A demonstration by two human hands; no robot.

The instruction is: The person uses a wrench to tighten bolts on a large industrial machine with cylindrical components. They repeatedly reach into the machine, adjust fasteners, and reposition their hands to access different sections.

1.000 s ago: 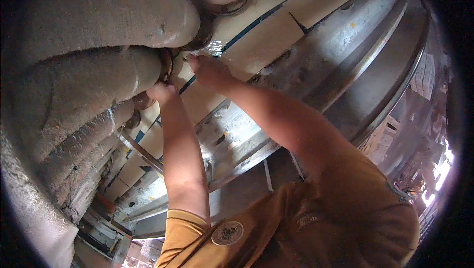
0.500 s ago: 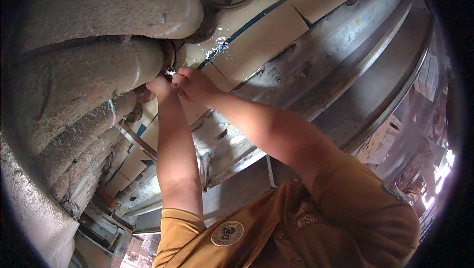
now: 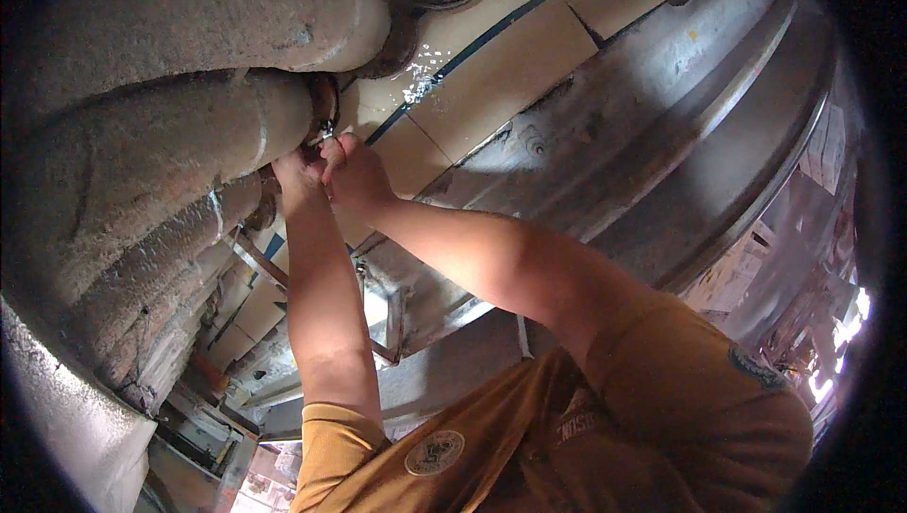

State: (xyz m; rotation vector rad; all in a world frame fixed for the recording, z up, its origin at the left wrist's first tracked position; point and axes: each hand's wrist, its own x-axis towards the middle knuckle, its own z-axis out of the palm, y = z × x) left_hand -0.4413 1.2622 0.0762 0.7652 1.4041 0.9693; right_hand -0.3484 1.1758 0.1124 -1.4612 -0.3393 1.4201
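My hands are raised together at the end of a thick grey dusty sleeve [image 3: 208, 126], beside its brown ring-shaped collar [image 3: 324, 97]. My left hand [image 3: 299, 173] is curled against the underside of the sleeve's end, its fingertips largely hidden. Right next to it, nearly touching, my right hand [image 3: 354, 171] is closed, its thumb and fingers pinched on a small shiny metal piece [image 3: 327, 131] at the collar's lower edge. The fingers cover most of that piece, so its exact kind does not show.
More bulging grey sleeves hang at left and above. Cream tile-like panels [image 3: 510, 64] with dark seams run diagonally behind my hands. Curved metal ribs [image 3: 699, 126] lie to the right. Below the panels is a small metal bracket [image 3: 392, 319]. Dusty framework [image 3: 203, 433] stands at the lower left.
My right hand has shifted slightly left and turned, coming closer to the left hand. The left forearm has moved a little left, showing more of the metal bracket.
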